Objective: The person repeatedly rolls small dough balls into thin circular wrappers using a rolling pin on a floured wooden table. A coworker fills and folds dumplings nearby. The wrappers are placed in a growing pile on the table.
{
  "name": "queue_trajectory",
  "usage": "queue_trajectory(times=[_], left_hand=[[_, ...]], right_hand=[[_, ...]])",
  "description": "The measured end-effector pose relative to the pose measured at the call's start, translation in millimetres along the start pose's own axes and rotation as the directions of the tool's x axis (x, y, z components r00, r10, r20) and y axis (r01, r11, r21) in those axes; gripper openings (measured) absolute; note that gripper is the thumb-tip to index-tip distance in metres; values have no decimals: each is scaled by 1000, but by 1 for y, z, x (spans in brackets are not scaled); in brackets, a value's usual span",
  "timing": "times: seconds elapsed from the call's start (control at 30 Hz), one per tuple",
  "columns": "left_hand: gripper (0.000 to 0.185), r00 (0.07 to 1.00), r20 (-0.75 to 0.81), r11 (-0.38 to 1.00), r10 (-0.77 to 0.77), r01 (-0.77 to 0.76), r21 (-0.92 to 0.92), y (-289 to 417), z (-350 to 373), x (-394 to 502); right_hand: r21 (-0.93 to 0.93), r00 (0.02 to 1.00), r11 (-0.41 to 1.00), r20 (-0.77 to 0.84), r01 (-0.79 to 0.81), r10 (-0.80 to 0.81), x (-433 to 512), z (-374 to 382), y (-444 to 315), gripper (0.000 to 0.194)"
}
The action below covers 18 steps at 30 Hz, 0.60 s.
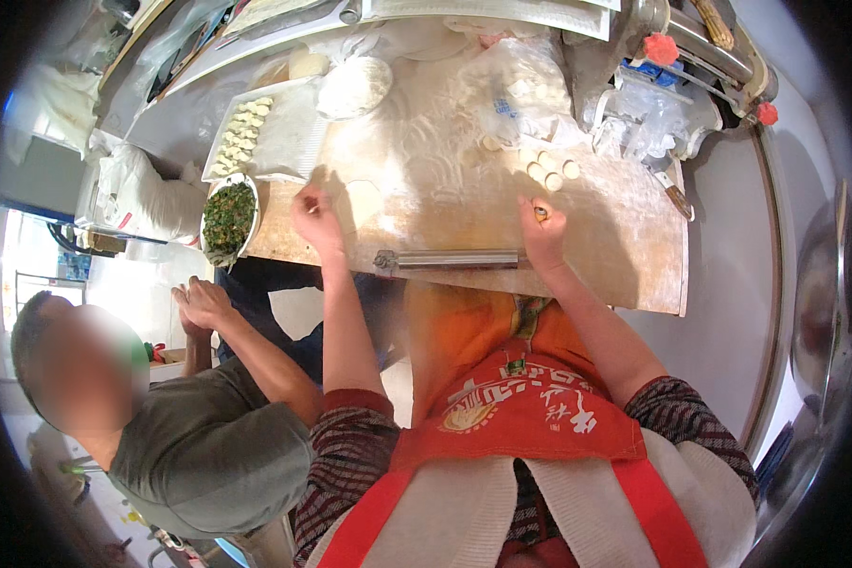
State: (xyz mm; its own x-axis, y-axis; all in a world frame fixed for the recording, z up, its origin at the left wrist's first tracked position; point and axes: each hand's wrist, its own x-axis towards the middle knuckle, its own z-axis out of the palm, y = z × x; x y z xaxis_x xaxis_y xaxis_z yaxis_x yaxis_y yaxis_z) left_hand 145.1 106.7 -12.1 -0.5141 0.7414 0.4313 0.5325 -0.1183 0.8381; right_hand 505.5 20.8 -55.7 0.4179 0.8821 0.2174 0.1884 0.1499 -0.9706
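Note:
My left hand [317,214] is above the front left of the floured wooden board [433,206], its fingers curled; whether anything is inside them is hidden. Just right of it, a flat round dough wrapper [363,201] lies on the board. My right hand [545,231] is closed around a wooden handle [540,213], whose round end shows between thumb and fingers; the rest of that tool is hidden. Between my forearms, along the board's front edge, lies a metal bar [458,260] like a roller. Several small dough discs [554,182] sit beyond my right hand.
Filled dumplings [240,135] line a white tray [295,135]. A bowl of chopped green filling [228,216] stands at the board's left corner. Farther back are a flour mound [355,86] and a plastic bag [525,89]. Right are a knife [673,193] and a roller machine [710,46]. A co-worker [213,440] is close on my left.

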Motion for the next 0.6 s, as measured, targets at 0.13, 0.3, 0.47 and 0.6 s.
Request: queue_trajectory(times=[0.13,0.3,0.47,0.6], left_hand=[[20,891,415,983,184,-173,-63,27,68,-41],[31,687,636,877,352,-480,33,78,154,-79],[22,446,782,823,434,-549,-144,90,139,-111],[22,590,755,948,287,-287,-136,71,76,-112]], right_hand=[[23,991,991,7,-131,131,0,-1,-20,47],[42,996,996,44,-76,75,-8,-7,-31,48],[79,1000,997,12,-15,14,-10,-6,-23,48],[161,999,986,11,-35,34,-9,-1,-24,49]])
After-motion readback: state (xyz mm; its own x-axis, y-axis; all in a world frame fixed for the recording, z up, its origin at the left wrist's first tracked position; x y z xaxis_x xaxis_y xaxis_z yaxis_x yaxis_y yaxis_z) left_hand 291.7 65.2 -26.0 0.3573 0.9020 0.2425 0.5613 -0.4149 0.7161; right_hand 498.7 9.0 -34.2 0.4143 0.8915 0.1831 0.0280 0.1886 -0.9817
